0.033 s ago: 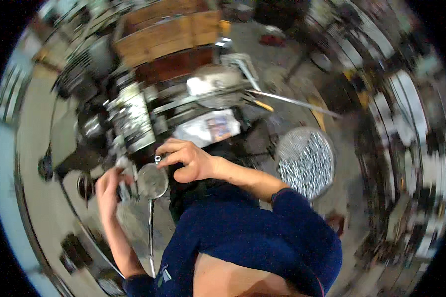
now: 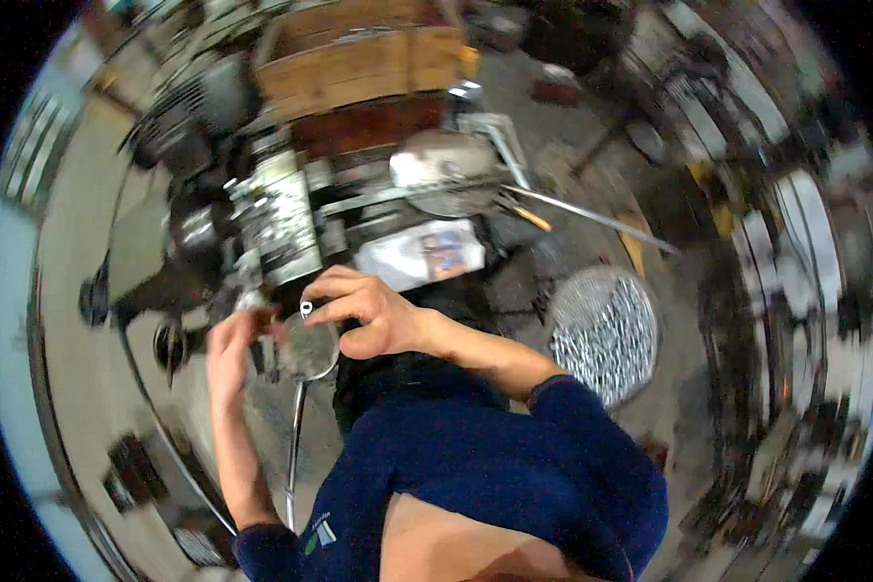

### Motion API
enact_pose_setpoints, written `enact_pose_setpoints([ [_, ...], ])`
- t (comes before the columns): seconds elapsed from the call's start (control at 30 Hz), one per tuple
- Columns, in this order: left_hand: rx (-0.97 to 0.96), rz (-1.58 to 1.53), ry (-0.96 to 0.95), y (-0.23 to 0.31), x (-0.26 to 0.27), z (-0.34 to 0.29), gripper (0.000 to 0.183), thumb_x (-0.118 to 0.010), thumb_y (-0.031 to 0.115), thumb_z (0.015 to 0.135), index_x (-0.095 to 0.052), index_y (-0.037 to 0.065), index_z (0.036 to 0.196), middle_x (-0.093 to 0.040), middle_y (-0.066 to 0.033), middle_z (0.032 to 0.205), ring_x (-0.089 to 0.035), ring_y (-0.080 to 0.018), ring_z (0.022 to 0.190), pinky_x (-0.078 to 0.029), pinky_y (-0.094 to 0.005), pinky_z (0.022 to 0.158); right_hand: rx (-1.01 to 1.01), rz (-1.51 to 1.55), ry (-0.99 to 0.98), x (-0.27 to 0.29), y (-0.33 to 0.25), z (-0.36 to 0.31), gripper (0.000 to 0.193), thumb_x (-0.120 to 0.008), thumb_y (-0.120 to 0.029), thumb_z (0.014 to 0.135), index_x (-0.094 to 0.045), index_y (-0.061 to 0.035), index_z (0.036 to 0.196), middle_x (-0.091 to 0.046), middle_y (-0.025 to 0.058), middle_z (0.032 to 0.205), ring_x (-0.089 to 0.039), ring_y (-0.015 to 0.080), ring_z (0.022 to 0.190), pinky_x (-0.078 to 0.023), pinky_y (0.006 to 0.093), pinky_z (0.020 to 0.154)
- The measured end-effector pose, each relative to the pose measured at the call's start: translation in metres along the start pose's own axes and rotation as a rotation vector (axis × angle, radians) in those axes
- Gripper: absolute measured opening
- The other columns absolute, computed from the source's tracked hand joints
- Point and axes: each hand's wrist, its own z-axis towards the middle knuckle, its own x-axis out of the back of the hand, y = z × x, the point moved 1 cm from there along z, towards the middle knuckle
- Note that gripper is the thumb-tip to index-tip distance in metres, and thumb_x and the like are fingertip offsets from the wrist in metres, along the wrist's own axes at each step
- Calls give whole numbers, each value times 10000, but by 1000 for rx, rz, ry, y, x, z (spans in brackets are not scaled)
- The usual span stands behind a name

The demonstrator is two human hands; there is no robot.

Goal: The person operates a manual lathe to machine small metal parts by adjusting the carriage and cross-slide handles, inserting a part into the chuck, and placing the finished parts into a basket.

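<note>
My right hand [image 2: 364, 315] reaches across to the left with its fingers bent. At its fingertips is a small shiny metal piece with a hole in its end [image 2: 307, 308], apparently pinched between them. A round grey metal disc [image 2: 315, 351] lies just below, with a long bare metal rod [image 2: 296, 436] running from it toward me. My left hand [image 2: 231, 351] is on the disc's left side, close to the machine. Its fingertips are smeared by motion, so whether they hold anything is unclear.
Ahead stands a machine bed covered in bright metal bits [image 2: 281, 218], with a motor [image 2: 209, 92] behind. A white printed bag [image 2: 422, 254] lies beyond my right hand. At right is a round basket [image 2: 579, 283] of small shiny metal parts. A wooden crate [image 2: 359, 73] sits at the back.
The surroundings have shifted slightly right and down in the view. My left hand has moved right, nearer the disc and my right hand. The right hand keeps its pinch on the small piece.
</note>
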Motion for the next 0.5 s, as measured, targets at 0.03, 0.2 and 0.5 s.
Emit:
enact_pose_setpoints([
  [0.03, 29, -224, -59, -11, -5, 0, 421, -485, 346, 904, -583, -44, 1028, -626, -91, 840, -578, -147, 773, -435, -288, 763, 21, 32, -3, -9, -12, 18, 384, -579, -111, 537, -637, -32, 909, -565, 157, 1050, -511, 336, 971, -431, 419, 823],
  [0.2, 67, -836, -59, -11, -33, -8, 320, -537, 308, 887, -562, -5, 948, -582, -67, 683, -553, -140, 576, -462, -294, 584, 43, -33, -79, -30, -11, 34, 372, -584, -128, 541, -628, -17, 893, -559, 178, 1065, -520, 361, 980, -444, 404, 836],
  [0.5, -105, -63, 149, -5, -6, -5, 412, -500, 324, 910, -594, -19, 701, -540, -17, 562, -503, -67, 527, -388, -234, 465, 87, -315, -294, -41, -14, 60, 314, -617, -196, 552, -607, -29, 818, -535, 153, 959, -510, 324, 874, -457, 391, 751],
])
